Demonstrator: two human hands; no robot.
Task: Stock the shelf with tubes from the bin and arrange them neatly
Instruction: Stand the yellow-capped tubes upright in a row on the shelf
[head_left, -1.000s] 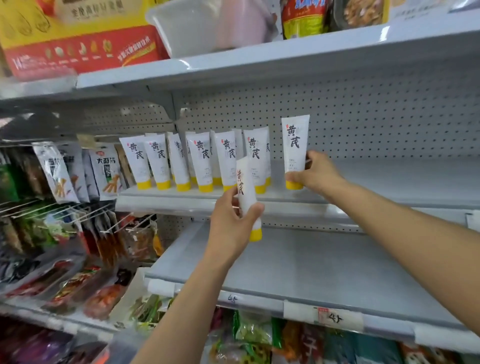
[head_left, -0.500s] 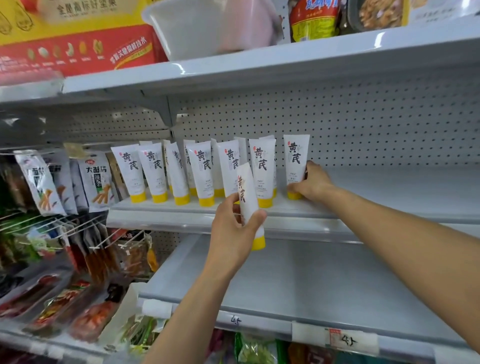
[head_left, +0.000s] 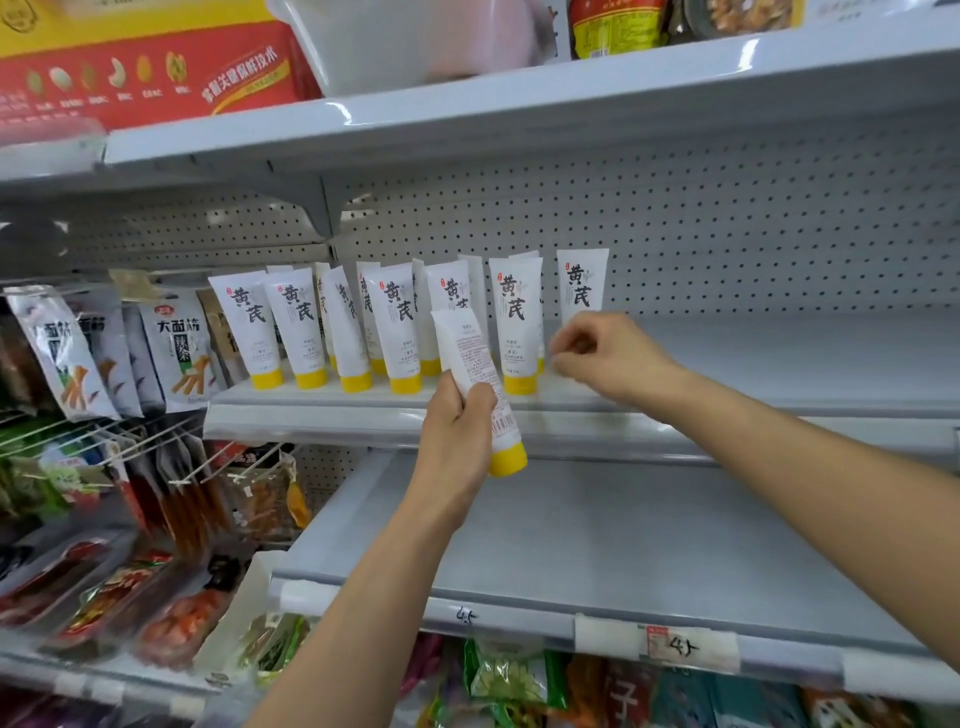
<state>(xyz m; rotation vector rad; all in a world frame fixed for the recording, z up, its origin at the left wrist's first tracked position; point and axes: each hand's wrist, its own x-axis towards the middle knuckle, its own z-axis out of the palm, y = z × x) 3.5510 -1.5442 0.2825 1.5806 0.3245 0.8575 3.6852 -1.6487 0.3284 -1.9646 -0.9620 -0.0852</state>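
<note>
On the middle shelf (head_left: 779, 364), seen from the head camera, a row of tubes (head_left: 400, 322) stands on yellow caps. The last tube (head_left: 582, 286), at the right end, stands straight up. The right hand (head_left: 613, 358) is just in front of the bottom of that tube with its fingers loosely bent. It seems to hold nothing, though it hides the tube's cap. The left hand (head_left: 457, 431) is lower down, in front of the shelf edge. Its fingers and thumb are wrapped round a spare tube (head_left: 470, 353), which is tilted with its cap down. I think the step in hand is adding tubes one by one at the right end of the row. The next move likely calls for bringing the spare tube to the bare spot right of the last tube. It should stand on its cap with the big black letters facing out like the others. Half a second ago the right hand gripped the bottom of the last tube; now it has let go and pulled back a little. The spare tube has turned too, so its small print and bar code face us instead of the big letters.
</note>
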